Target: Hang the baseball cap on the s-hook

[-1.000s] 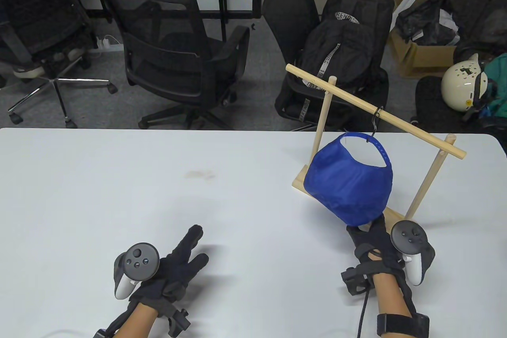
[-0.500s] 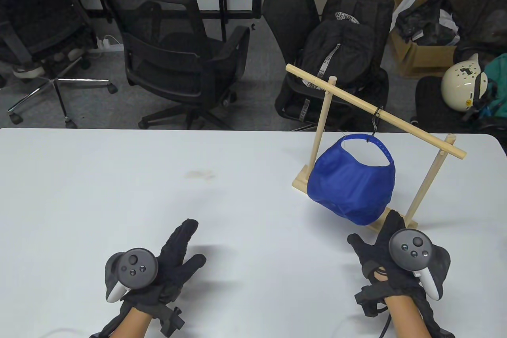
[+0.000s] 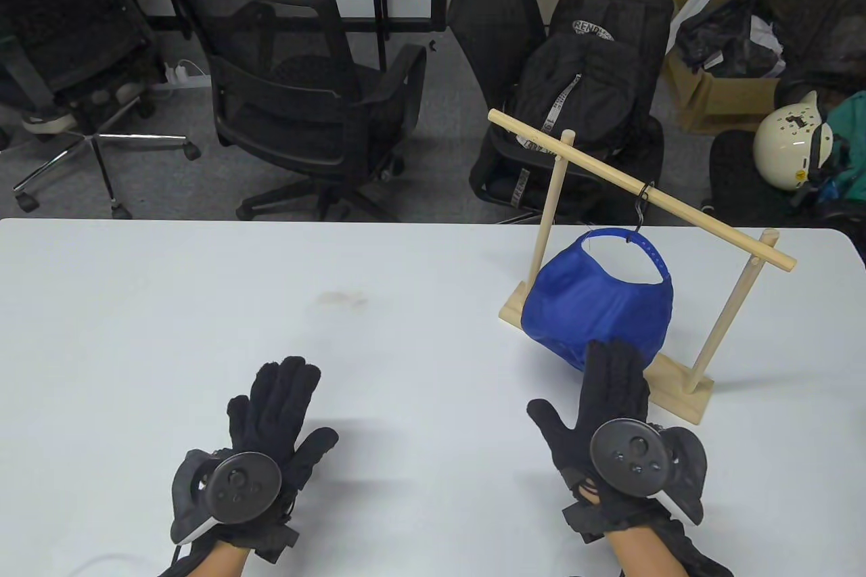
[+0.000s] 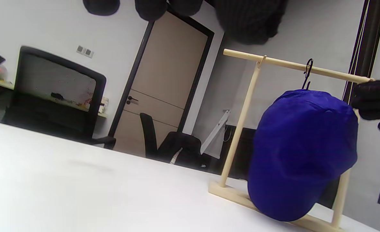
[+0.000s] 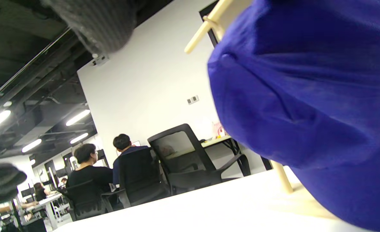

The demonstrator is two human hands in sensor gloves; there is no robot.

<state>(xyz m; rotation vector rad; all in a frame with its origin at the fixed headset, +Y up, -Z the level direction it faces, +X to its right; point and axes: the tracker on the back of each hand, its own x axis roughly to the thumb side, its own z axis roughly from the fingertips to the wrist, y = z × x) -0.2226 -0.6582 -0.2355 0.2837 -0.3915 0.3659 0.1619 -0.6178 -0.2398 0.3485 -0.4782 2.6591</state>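
Note:
The blue baseball cap hangs by its back strap from the black s-hook on the wooden rack's rail. It also shows in the left wrist view and fills the right of the right wrist view. My right hand is open, palm down, with its fingers spread just in front of the cap's lower part. Whether they touch it I cannot tell. My left hand is open and empty, low over the table at the front left.
The rack's wooden base lies right of my right hand. A faint stain marks the white table. Beyond the far edge stand office chairs, a black backpack and a white helmet.
My right hand let go of the cap's underside, drew back and moved left, fingers now spread. My left hand turned palm down and flattened. The cap stays hanging on the hook.

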